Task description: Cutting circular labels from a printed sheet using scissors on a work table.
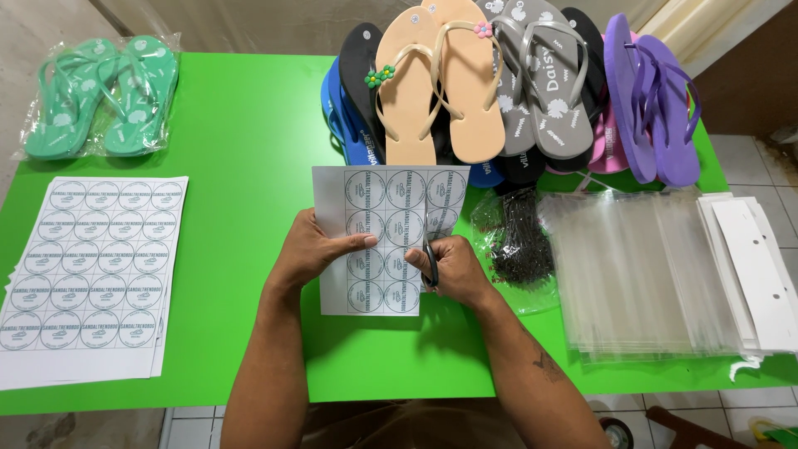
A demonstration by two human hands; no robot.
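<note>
Gripping a white paper sheet of round printed labels [378,241], the left hand [312,249] steadies it; the right hand [449,268] clasps black-handled scissors [430,258] on the bright green table [249,150].

- We see a bright green table [241,125] that fills most of the view, its top smooth and evenly lit with only soft shadows.
- Beyond the table's far edge we make out a pale wall [249,25], plain and slightly glossy.
- At the upper right we see a dark brown surface [748,83] beside a cream strip [690,25]; what they belong to we cannot tell.
- To the right and below the table we see a floor of pale square tiles [748,162] with dark joints.
- Near the lower right, on the tiles, we see part of a reddish-brown wooden piece [682,428].
</note>
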